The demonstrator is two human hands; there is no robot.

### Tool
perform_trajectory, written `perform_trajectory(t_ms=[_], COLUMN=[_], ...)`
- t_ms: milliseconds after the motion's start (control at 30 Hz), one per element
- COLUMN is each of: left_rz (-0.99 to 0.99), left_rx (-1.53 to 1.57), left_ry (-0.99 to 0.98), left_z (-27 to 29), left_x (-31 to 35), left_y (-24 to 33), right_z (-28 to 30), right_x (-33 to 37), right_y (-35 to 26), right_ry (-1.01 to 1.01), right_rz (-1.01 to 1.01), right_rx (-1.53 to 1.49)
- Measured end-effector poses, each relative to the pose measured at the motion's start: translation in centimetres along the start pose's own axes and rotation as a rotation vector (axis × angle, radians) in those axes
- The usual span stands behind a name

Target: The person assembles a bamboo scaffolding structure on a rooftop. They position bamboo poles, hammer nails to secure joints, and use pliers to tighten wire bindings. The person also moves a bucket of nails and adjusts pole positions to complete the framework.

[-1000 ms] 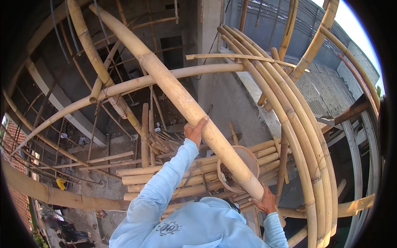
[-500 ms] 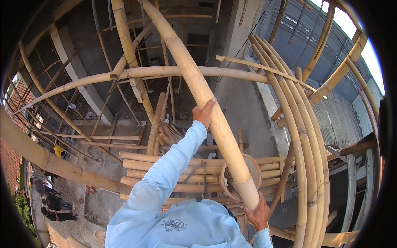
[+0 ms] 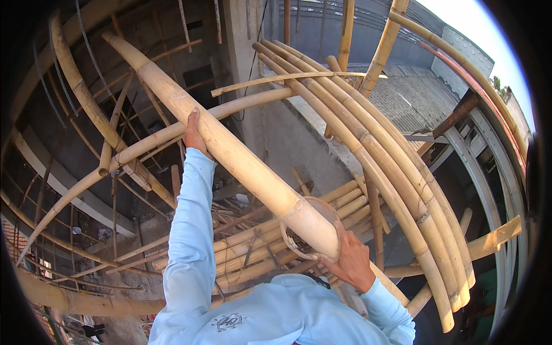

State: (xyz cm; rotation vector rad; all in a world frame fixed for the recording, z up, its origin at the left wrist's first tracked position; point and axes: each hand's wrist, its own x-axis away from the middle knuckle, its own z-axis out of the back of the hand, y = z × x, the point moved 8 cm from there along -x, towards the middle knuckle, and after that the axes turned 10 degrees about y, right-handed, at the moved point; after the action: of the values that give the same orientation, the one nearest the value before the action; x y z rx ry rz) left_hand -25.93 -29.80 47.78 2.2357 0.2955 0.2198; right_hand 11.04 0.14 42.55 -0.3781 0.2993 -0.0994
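A thick bamboo pole (image 3: 241,161) slants from the upper left down to my chest, held in both hands. My left hand (image 3: 196,135) is closed on its left side around the middle, thumb along the top; its other fingers are hidden beneath. At the near end, my right hand (image 3: 349,260) grips the pole by its right side and cut end. Just under that end is a round bucket (image 3: 286,234) with dark contents, partly covered by the pole. A thinner horizontal bamboo (image 3: 144,150) crosses below the pole near my left hand.
Several long bamboo poles (image 3: 397,172) lie side by side at the right, with a split bamboo strip (image 3: 299,79) across their far ends. Stacked bamboo (image 3: 247,259) forms a layer below me. Steel bars (image 3: 185,26) hang at the top. The ground lies far below at left.
The held pole has swung so its far end lies further left, and both hands have moved left with it. My view has turned toward the right, showing more of the bamboo row.
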Motion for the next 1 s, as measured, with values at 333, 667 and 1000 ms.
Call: perform_trajectory(t_ms=[333,667,1000], left_rz=[-0.079,-0.172,-0.211], left_rx=[0.032,0.113,0.181], left_ry=[0.140,0.063,0.154], left_z=[0.3,2.0,-0.6], left_x=[-5.4,-5.3,-8.8], left_y=[1.2,2.8,4.7], right_z=[-1.2,-2.3,1.3], right_x=[-1.8,-4.7,-9.2], right_y=[-2.5,-5.0,-7.3], right_ry=[0.009,-0.146,-0.176], right_rz=[0.003,0.006,0.113], right_rx=[-0.107,-0.286,-0.365])
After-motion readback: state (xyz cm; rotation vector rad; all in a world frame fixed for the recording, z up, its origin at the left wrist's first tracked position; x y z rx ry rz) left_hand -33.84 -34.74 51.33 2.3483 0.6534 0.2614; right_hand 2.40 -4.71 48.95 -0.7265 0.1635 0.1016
